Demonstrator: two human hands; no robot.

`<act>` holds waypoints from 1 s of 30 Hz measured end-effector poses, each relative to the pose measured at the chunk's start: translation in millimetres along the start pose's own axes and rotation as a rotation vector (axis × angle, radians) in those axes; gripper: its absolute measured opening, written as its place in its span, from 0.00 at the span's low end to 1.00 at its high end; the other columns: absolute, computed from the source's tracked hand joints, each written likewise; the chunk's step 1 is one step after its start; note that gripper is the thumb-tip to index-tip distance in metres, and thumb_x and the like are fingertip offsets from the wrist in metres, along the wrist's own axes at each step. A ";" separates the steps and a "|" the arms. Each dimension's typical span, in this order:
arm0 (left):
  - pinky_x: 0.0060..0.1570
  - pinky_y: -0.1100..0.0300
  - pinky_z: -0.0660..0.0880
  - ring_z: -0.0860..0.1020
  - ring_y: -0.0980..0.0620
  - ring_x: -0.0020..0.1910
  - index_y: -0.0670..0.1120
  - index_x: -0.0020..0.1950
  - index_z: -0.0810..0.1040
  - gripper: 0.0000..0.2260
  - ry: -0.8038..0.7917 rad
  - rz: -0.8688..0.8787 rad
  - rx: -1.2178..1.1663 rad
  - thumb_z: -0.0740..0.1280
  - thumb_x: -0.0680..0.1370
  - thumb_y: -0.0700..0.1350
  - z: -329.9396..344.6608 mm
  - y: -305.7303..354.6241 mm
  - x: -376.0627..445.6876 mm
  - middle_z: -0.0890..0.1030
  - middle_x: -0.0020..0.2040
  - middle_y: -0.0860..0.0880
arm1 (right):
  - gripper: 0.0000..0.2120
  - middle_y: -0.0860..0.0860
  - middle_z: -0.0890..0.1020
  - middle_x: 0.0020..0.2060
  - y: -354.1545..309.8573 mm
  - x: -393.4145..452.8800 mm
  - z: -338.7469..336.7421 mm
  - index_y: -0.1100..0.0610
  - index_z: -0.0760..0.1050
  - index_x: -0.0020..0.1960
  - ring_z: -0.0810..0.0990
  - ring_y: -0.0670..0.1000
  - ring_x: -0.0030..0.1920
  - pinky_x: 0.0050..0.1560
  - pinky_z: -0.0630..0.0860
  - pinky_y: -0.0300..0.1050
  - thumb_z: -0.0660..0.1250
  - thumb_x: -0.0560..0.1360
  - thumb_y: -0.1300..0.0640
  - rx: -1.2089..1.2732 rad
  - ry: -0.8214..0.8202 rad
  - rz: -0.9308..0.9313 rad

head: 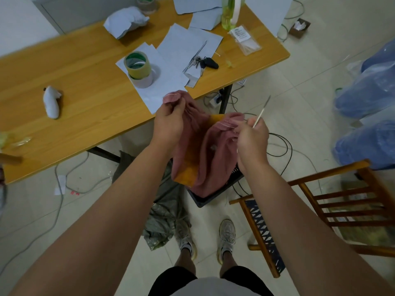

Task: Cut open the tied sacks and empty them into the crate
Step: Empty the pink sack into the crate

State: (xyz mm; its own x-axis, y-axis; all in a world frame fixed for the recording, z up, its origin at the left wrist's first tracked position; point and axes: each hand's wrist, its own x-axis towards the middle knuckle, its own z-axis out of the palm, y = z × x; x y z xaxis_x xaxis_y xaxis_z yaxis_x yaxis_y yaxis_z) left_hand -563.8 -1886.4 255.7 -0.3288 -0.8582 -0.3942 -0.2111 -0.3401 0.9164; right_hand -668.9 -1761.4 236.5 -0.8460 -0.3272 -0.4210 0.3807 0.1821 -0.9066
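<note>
So both hands are up holding one pink sack (201,150) by its rim, stretching the mouth apart. The left hand (168,122) has its fingers curled tight, pinching a bunched corner of cloth with a thin white string on it. The right hand (252,139) pinches the opposite edge and also grips a thin blade-like cutter (261,112) that sticks up and away from the fingers. Can't say for sure what tool it is. Something yellow-orange (186,176) shows inside the sack, down below the left hand. Straight under the sack sits one dark crate (211,197) on the floor, mostly hidden by the cloth.

Beyond the left hand is the wooden table (85,99) with two tape rolls stacked (139,69), a third roll at the far edge, one bunch of keys (205,64) and loose paper sheets. No readable writing anywhere, the label on the clear packet (245,39) is too small.
</note>
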 end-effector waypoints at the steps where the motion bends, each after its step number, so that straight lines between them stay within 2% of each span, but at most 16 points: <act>1: 0.63 0.46 0.75 0.80 0.49 0.57 0.54 0.53 0.79 0.05 -0.004 0.005 -0.006 0.64 0.82 0.50 -0.5 1.0 0.5 0.82 0.55 0.49 | 0.13 0.55 0.70 0.36 -0.1 1.5 0.5 0.52 0.62 0.38 0.72 0.56 0.34 0.37 0.70 0.47 0.58 0.70 0.70 0.032 -0.007 -0.019; 3: 0.64 0.46 0.74 0.79 0.48 0.58 0.53 0.54 0.78 0.06 0.008 -0.015 -0.001 0.63 0.82 0.51 -3.1 1.0 2.8 0.82 0.56 0.49 | 0.13 0.56 0.72 0.40 3.6 1.8 4.0 0.52 0.63 0.38 0.79 0.66 0.41 0.41 0.72 0.50 0.57 0.69 0.69 -0.013 -0.025 -0.018; 4: 0.63 0.45 0.75 0.80 0.47 0.57 0.51 0.56 0.78 0.08 0.006 -0.033 -0.014 0.63 0.81 0.52 -3.5 1.8 4.8 0.82 0.57 0.48 | 0.12 0.56 0.73 0.40 2.9 0.7 6.2 0.52 0.63 0.38 0.80 0.66 0.43 0.41 0.73 0.52 0.58 0.68 0.69 -0.029 -0.026 0.002; 5: 0.62 0.44 0.75 0.80 0.46 0.57 0.49 0.57 0.78 0.11 -0.008 -0.040 -0.033 0.64 0.79 0.54 -3.6 4.2 6.5 0.82 0.57 0.46 | 0.12 0.55 0.74 0.39 1.1 -0.6 7.3 0.52 0.63 0.37 0.79 0.62 0.41 0.40 0.73 0.52 0.59 0.67 0.68 -0.023 -0.017 0.022; 6: 0.62 0.43 0.76 0.81 0.44 0.56 0.48 0.56 0.79 0.14 -0.028 -0.030 -0.052 0.65 0.76 0.55 -3.9 6.0 7.4 0.83 0.56 0.45 | 0.13 0.53 0.72 0.36 -0.1 -0.2 6.8 0.51 0.62 0.37 0.75 0.57 0.38 0.38 0.72 0.51 0.59 0.66 0.69 0.012 -0.014 0.028; 8: 0.62 0.43 0.75 0.81 0.44 0.57 0.48 0.56 0.80 0.17 -0.066 -0.003 -0.093 0.67 0.73 0.56 -3.6 6.9 7.6 0.83 0.57 0.45 | 0.14 0.50 0.69 0.31 -0.5 2.4 4.9 0.51 0.62 0.37 0.68 0.53 0.36 0.35 0.68 0.49 0.59 0.67 0.70 0.084 -0.024 0.007; 9: 0.62 0.43 0.75 0.81 0.44 0.58 0.48 0.58 0.80 0.18 -0.080 -0.008 -0.097 0.67 0.73 0.56 -3.8 4.4 7.2 0.83 0.58 0.45 | 0.13 0.53 0.72 0.31 0.5 2.2 3.9 0.52 0.64 0.38 0.69 0.54 0.36 0.36 0.69 0.49 0.58 0.68 0.70 0.085 -0.036 0.003; 11: 0.63 0.44 0.74 0.80 0.45 0.60 0.48 0.64 0.77 0.19 -0.068 -0.049 -0.094 0.65 0.77 0.55 -5.3 0.5 1.8 0.81 0.60 0.45 | 0.10 0.62 0.78 0.38 6.5 -2.0 2.2 0.55 0.68 0.41 0.76 0.56 0.38 0.39 0.74 0.49 0.58 0.69 0.70 0.040 -0.039 0.041; 12: 0.64 0.44 0.74 0.79 0.45 0.60 0.48 0.66 0.76 0.17 -0.055 -0.077 -0.090 0.64 0.79 0.54 -6.1 -1.8 2.9 0.81 0.61 0.45 | 0.11 0.62 0.79 0.40 7.9 -3.0 1.8 0.55 0.70 0.42 0.78 0.56 0.40 0.39 0.75 0.49 0.58 0.69 0.70 0.030 -0.031 0.064; 15: 0.63 0.43 0.75 0.81 0.44 0.58 0.49 0.56 0.79 0.08 -0.116 -0.056 -0.106 0.65 0.80 0.50 -7.7 0.0 4.7 0.82 0.58 0.44 | 0.11 0.59 0.79 0.40 2.7 -3.1 -3.0 0.56 0.70 0.41 0.79 0.58 0.40 0.41 0.77 0.52 0.58 0.69 0.71 0.122 -0.031 0.041; 17: 0.63 0.43 0.74 0.81 0.45 0.58 0.50 0.56 0.80 0.12 -0.146 -0.028 -0.102 0.67 0.76 0.53 -9.4 1.5 6.5 0.83 0.58 0.45 | 0.12 0.59 0.80 0.40 0.7 -3.1 -6.4 0.54 0.70 0.40 0.81 0.58 0.41 0.43 0.78 0.52 0.58 0.69 0.70 0.170 -0.043 0.010; 19: 0.64 0.44 0.74 0.80 0.46 0.59 0.49 0.60 0.78 0.15 -0.125 -0.043 -0.109 0.67 0.76 0.53 -13.1 -5.4 8.9 0.82 0.59 0.45 | 0.11 0.57 0.81 0.43 11.1 -6.1 -10.7 0.52 0.71 0.44 0.82 0.56 0.43 0.44 0.80 0.51 0.59 0.73 0.68 0.037 -0.028 0.013; 22: 0.64 0.45 0.75 0.80 0.46 0.59 0.47 0.66 0.75 0.15 -0.067 -0.029 -0.013 0.63 0.82 0.50 -14.0 -11.9 10.8 0.81 0.60 0.45 | 0.10 0.55 0.80 0.50 31.0 -4.7 -16.9 0.54 0.71 0.57 0.80 0.54 0.48 0.48 0.80 0.51 0.55 0.80 0.61 -0.277 -0.017 0.024; 25: 0.64 0.48 0.74 0.78 0.49 0.60 0.46 0.65 0.74 0.12 -0.022 0.037 0.164 0.60 0.84 0.47 -11.6 -14.6 6.4 0.79 0.59 0.48 | 0.20 0.53 0.77 0.49 44.2 -3.6 -20.6 0.57 0.64 0.70 0.77 0.48 0.42 0.38 0.75 0.43 0.58 0.79 0.60 -0.423 -0.115 0.057; 27: 0.62 0.52 0.74 0.77 0.50 0.59 0.46 0.65 0.72 0.11 0.014 0.126 0.280 0.59 0.84 0.43 -11.6 -18.6 3.8 0.77 0.54 0.52 | 0.22 0.52 0.76 0.47 47.8 -8.3 -22.6 0.56 0.63 0.70 0.76 0.47 0.42 0.36 0.72 0.42 0.64 0.78 0.56 -0.504 -0.217 0.080; 30: 0.49 0.66 0.73 0.75 0.54 0.52 0.51 0.76 0.59 0.25 0.016 0.273 0.398 0.55 0.81 0.34 -16.8 -21.1 -3.2 0.74 0.52 0.52 | 0.25 0.55 0.75 0.46 52.0 -13.1 -29.5 0.58 0.64 0.67 0.78 0.53 0.50 0.37 0.70 0.39 0.71 0.75 0.54 -0.645 -0.389 0.115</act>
State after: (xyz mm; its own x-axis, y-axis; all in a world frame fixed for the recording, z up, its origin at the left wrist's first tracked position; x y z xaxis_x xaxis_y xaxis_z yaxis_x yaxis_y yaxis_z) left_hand -542.8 -1882.9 238.7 -0.4075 -0.9026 -0.1386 -0.4563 0.0698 0.8871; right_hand -649.1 -1720.3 195.7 -0.5759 -0.5551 -0.6002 0.0638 0.7014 -0.7099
